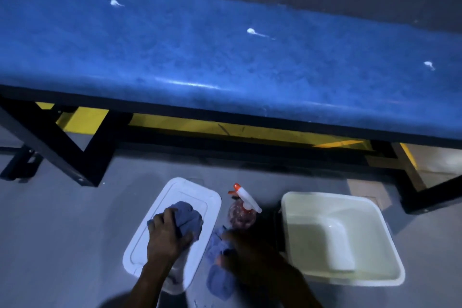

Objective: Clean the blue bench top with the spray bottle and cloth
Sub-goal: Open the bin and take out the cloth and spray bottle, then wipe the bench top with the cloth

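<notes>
Two hands at floor level over cloths, spray bottle, lid and tub; blue counter beyond.

Nearest: left hand (166, 235), fingers (160, 220) curled around a bunched blue-grey cloth (188, 217) that lies on a white lid (200, 195) flat on the grey floor (62, 232). Right hand (246, 250), dark and blurred, over a second blue-grey cloth (220, 280) on the floor between lid and tub; whether its fingers grip that cloth cannot be told for certain. Spray bottle (242, 210), white head, orange nozzle and trigger, reddish body, standing just beyond the right hand. Cream tub (340, 237), open, to the right of the bottle. Farthest: blue counter (225, 57) on a black frame (57, 137) with yellow panel (200, 127), carrying three small white dabs (250, 31) spaced along its top.
</notes>
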The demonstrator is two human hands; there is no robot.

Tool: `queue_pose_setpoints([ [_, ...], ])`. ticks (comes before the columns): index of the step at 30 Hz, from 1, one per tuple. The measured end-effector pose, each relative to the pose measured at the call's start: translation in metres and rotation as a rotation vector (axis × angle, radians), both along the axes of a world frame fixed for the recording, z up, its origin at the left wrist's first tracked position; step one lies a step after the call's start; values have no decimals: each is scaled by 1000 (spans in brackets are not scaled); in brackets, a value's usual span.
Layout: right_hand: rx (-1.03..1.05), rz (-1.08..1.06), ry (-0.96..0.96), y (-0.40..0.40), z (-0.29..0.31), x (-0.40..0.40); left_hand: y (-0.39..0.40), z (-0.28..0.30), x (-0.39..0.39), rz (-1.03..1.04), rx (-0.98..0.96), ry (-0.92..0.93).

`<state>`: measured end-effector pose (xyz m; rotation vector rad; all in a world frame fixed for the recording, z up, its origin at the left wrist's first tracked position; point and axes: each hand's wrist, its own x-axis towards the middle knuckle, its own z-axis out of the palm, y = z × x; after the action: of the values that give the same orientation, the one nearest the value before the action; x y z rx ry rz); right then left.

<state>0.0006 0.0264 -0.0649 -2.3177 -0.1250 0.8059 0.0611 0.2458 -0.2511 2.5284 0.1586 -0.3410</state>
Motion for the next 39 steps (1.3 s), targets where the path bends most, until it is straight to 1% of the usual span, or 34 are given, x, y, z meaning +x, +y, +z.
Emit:
queue_pose_setpoints([
  [1,29,48,-40,2,21,9,0,-1,1,14,4,-24],
  [3,135,125,-183,10,74,33,1,8,-4,32,-62,10],
  [5,248,134,-311,22,135,63,-3,37,-8,80,-127,41],
  [7,304,127,-505,31,181,94,-9,79,-12,128,-170,98],
  [9,315,123,-754,38,208,125,-13,126,-17,173,-195,118],
  [10,297,109,-832,41,216,142,-13,150,-17,168,-205,128],
  [12,188,86,-950,46,222,173,-9,209,-16,110,-200,131],
  [14,66,76,-988,51,223,197,6,271,-15,73,-198,87],
  [15,15,83,-985,51,221,205,16,302,-15,65,-231,49],
  [19,-149,77,-910,51,210,217,56,420,-8,85,-413,-261],
  [21,-203,71,-865,51,208,218,77,456,11,83,-388,-402],
  [24,-289,114,-788,53,206,223,100,473,67,94,-168,-575],
  [26,-330,134,-749,56,208,227,106,463,116,55,-53,-621],
  [28,-353,141,-740,59,208,230,101,439,164,28,34,-556],
  [30,-353,132,-764,59,207,231,89,413,202,65,156,-447],
  [32,-344,122,-804,58,204,231,80,399,229,128,267,-485],
  [34,-331,103,-838,58,200,231,78,397,254,158,294,-540],
  [36,-319,86,-861,58,197,232,82,400,284,160,265,-517],
  [37,-314,80,-869,58,196,232,83,402,299,138,243,-486],
  [39,-308,74,-880,57,195,232,77,408,321,26,214,-421],
])
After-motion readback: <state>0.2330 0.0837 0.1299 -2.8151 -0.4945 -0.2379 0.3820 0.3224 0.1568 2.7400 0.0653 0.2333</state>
